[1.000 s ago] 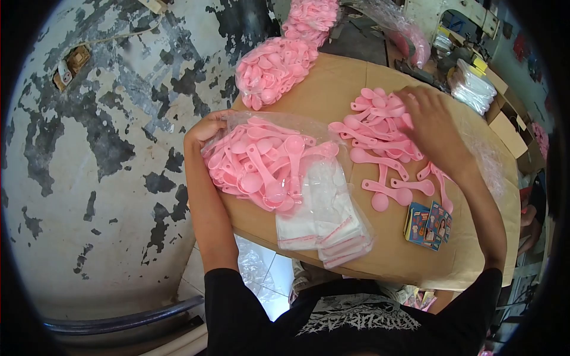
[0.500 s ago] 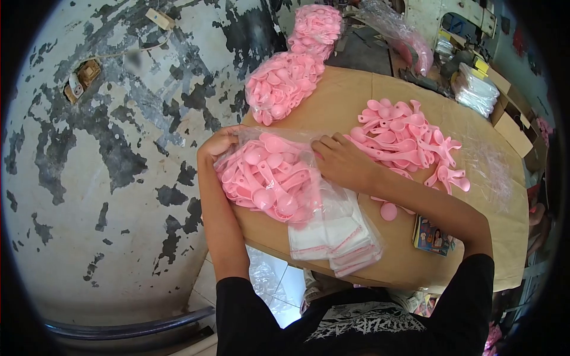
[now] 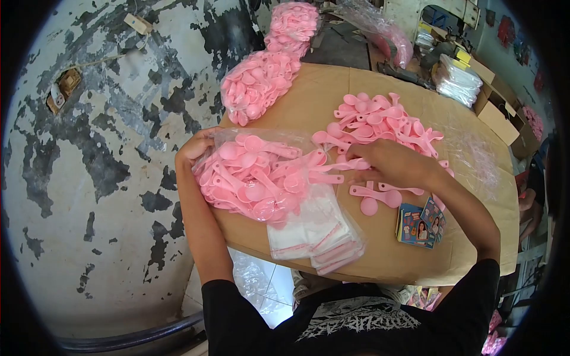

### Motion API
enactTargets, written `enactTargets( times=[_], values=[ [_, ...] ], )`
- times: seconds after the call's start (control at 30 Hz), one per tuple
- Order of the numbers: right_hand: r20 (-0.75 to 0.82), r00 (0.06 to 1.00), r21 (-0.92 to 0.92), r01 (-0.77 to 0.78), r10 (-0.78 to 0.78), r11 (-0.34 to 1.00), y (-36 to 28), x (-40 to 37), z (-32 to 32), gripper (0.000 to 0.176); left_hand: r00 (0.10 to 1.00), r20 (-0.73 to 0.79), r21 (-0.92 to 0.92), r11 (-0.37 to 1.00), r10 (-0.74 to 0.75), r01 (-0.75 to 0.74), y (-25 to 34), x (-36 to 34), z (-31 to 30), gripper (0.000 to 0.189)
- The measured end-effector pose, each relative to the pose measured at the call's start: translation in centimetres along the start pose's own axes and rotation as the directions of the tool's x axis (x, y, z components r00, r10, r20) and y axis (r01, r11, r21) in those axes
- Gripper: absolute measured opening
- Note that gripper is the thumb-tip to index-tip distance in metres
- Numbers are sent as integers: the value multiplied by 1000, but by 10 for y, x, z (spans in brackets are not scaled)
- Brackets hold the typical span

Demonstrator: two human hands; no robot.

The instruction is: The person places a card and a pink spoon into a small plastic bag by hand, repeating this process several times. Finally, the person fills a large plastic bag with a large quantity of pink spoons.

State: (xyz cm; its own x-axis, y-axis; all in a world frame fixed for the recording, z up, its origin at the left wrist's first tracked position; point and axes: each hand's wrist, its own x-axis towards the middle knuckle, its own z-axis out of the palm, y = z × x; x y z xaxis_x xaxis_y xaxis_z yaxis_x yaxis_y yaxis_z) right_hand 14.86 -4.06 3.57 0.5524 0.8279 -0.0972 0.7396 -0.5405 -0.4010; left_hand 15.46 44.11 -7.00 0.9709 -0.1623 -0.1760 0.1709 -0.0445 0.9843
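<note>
A clear plastic bag (image 3: 222, 137) full of pink measuring spoons (image 3: 252, 190) lies on its side on the table, its mouth toward the right. My left hand (image 3: 196, 146) grips the bag's upper left edge. Several spoons stick out at the mouth. My right hand (image 3: 392, 163) is curled over pink spoons (image 3: 356, 165) between the bag and a loose spoon pile (image 3: 386, 118); its fingertips are partly hidden. A few more spoons (image 3: 380, 196) lie just below that hand. Flat clear bags (image 3: 314, 234) are stacked under the filled bag's lower edge.
Filled spoon bags (image 3: 261, 86) stand at the back left by the peeling wall (image 3: 113, 178). Printed cards (image 3: 418, 225) lie near the front right of the brown-covered table (image 3: 481, 237). Crumpled film (image 3: 475, 157), a plastic-wrapped stack (image 3: 457, 80) and cardboard boxes (image 3: 499, 115) are on the right.
My right hand has moved from the bag's mouth rightward to the loose spoons. Spoons now protrude from the mouth. My left hand keeps its hold on the bag. The view has shifted slightly.
</note>
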Motion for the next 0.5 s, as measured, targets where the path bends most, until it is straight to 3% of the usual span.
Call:
enactTargets(
  times=[0.03, 0.13, 0.23, 0.27, 0.37, 0.43, 0.5],
  values=[
    [0, 1000, 31, -16, 16, 999, 4, -5, -6, 33, 1000, 12, -3, 1000, 15, -15, -2, 1, -2, 37],
    [-202, 979, -57, -37, 25, 998, 16, -20, -31, 40, 1000, -2, 1, 1000, 1, -1, 0, -1, -3, 41],
    [-513, 859, -247, -152, 4, 957, 32, -21, -40, 41, 999, -15, 5, 999, -34, 34, 5, -4, 4, 42],
    [-586, 782, -549, -191, -212, 814, 51, -13, -33, 42, 999, -16, 8, 999, -40, 41, 7, -4, 6, 42],
    [-449, 875, -290, 48, -180, 956, 21, 8, -9, 39, 1000, 28, 1, 1000, -2, 2, -3, 3, -6, 41],
    [-216, 848, -394, 378, -485, 838, 24, 33, 30, 34, 1000, 14, -6, 1000, -14, 15, -4, 3, -6, 42],
    [-200, 864, -417, 352, -463, 838, 9, 51, 48, 31, 1000, 7, -13, 1000, -22, 22, -3, 3, -5, 42]
  ],
)
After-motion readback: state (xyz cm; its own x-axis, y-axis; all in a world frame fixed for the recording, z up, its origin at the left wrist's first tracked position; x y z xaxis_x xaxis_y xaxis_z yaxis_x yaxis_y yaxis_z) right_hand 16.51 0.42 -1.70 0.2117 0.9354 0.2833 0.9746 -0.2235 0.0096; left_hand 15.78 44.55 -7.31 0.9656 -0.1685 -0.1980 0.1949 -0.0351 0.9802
